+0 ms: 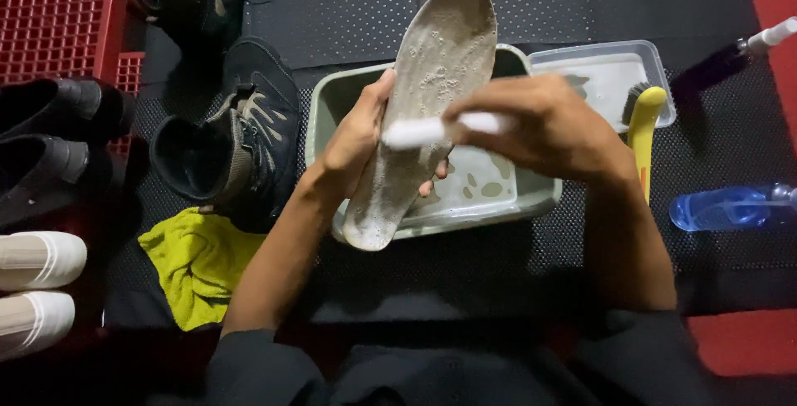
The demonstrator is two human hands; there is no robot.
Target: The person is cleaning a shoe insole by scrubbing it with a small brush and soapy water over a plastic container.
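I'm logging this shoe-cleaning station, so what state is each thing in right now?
insole: soapy, held tilted over the basin
left hand: gripping the insole's edge
right hand: closed on a white brush handle laid across the insole
basin: holds shallow sudsy water
clear tray: holds shallow water
dark boot: upright, open, insole out
yellow cloth: crumpled on the mat
blue bottle: lying on its side
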